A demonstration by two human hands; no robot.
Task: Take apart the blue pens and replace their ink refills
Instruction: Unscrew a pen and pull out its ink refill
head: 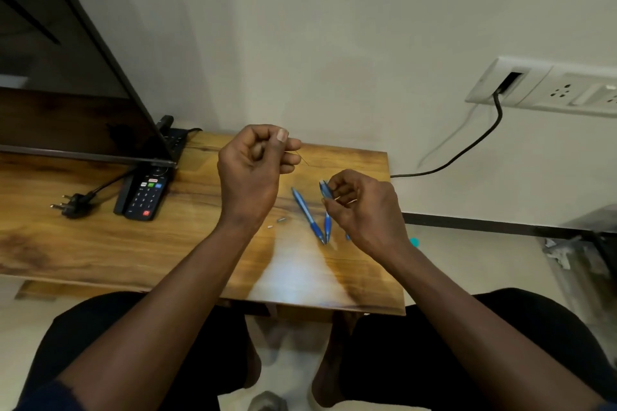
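Observation:
My left hand [257,163] is raised above the wooden table [133,243], its fingers curled and pinching a thin dark piece, perhaps a refill [302,157], whose tip sticks out to the right. My right hand [360,207] grips a blue pen barrel [325,188] between thumb and fingers, just over the table. Two blue pens [309,215] lie on the table between my hands, meeting in a V near their tips. A third blue piece [348,237] peeks out under my right hand. Two small loose parts [281,220] lie left of the pens.
A black remote [147,193] and a black plug with its cable [75,205] lie at the left, under a dark screen's edge [100,157]. A wall socket [541,87] with a black cable sits at the right. The table's right edge is close to my right hand.

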